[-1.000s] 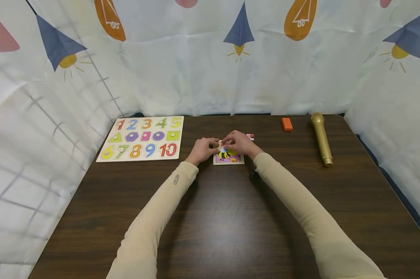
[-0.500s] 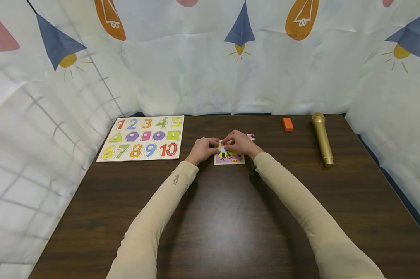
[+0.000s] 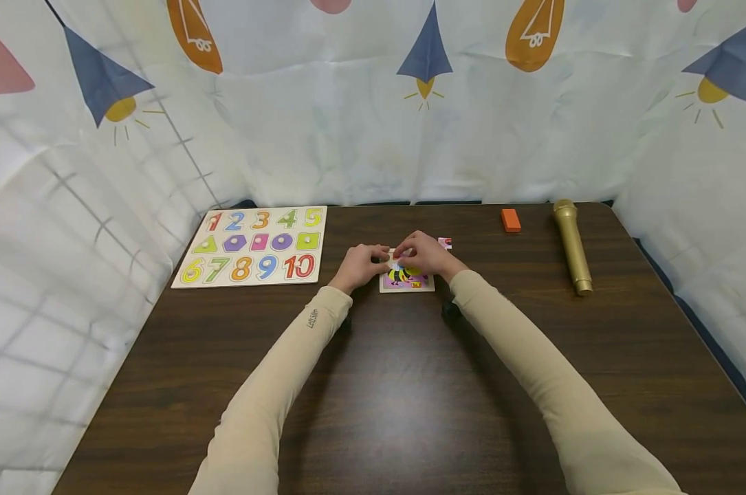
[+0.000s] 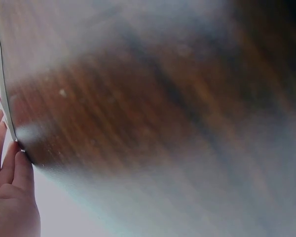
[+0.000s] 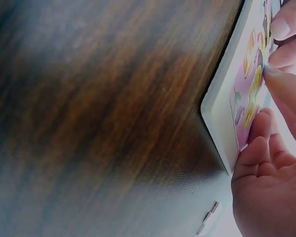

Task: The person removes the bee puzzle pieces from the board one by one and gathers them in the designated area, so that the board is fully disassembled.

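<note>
A small square bee puzzle (image 3: 406,282) with a pale rim lies on the dark table, both hands over its upper part. My left hand (image 3: 357,267) holds its left side; in the left wrist view, the fingertips (image 4: 23,160) touch the edge of the board. My right hand (image 3: 427,256) reaches over the upper right, thumb and fingers bent together on a puzzle piece that they mostly hide. The right wrist view shows the right thumb (image 5: 281,84) on the picture, with other fingers curled by the board's edge. A loose pink puzzle piece (image 3: 445,243) lies just behind the right hand.
A number and shape board (image 3: 247,246) lies at the back left. An orange block (image 3: 511,221) and a gold microphone (image 3: 573,247) are at the back right. White printed cloth (image 3: 348,137) hangs around the table's (image 3: 403,385) back and sides.
Both hands stay at the puzzle with barely any visible movement. The board and the other things keep their places.
</note>
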The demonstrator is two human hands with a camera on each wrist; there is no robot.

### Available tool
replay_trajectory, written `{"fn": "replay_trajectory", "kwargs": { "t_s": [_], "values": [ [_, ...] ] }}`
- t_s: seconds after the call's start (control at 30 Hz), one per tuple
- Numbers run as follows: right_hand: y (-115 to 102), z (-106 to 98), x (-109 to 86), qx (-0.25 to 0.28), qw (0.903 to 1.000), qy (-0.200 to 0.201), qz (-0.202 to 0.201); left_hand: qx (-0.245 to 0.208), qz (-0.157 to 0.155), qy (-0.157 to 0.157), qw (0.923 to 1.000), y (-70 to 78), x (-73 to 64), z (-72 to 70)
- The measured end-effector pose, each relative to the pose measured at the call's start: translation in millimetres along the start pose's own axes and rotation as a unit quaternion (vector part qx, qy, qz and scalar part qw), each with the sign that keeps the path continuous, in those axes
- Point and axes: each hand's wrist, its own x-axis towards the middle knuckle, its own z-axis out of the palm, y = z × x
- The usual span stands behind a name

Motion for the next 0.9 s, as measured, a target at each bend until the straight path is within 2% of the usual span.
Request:
{"fn": "replay_trajectory", "kwargs": {
  "t_s": [0.9],
  "values": [
    [1.2,0.7,-1.2,0.011,0.9999,0.000,0.000,-0.004,-0.007,-0.005,1.0000,-0.3,0.6,-0.5]
  ]
}}
